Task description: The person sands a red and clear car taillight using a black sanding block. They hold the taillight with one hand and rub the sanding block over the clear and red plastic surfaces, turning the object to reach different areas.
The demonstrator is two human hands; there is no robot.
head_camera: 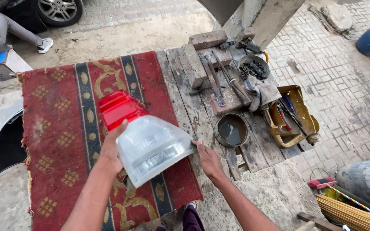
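Outdoors on sandy, brick-paved ground, a wooden worktop (pixel 253 149) carried a red patterned rug (pixel 61 128). Above the rug, both hands held a car tail light (pixel 144 137), red at its far end and clear at its near end. The left hand (pixel 111 149) had its fingers closed on the light's left edge; the right hand (pixel 208 158) pinched its right corner. Bricks (pixel 193 64), metal tools (pixel 223 81) and a round tin of dark liquid (pixel 231 130) lay beside the rug.
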